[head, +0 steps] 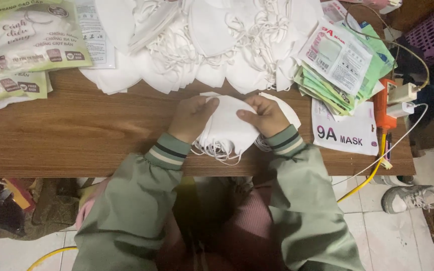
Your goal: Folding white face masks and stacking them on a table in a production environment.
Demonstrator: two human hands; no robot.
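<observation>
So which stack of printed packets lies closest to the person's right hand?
The fanned green-and-white stack right of the mask pile; the other packets lie at the far left corner.

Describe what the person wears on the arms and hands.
Both arms are in loose, puffy sage-green jacket sleeves. Each sleeve ends in a ribbed knit cuff striped in green, dark and cream bands: the left cuff and the right cuff. The left hand and right hand are bare, with no gloves; no rings or watch show. A dark red ribbed garment shows between the sleeves.
</observation>
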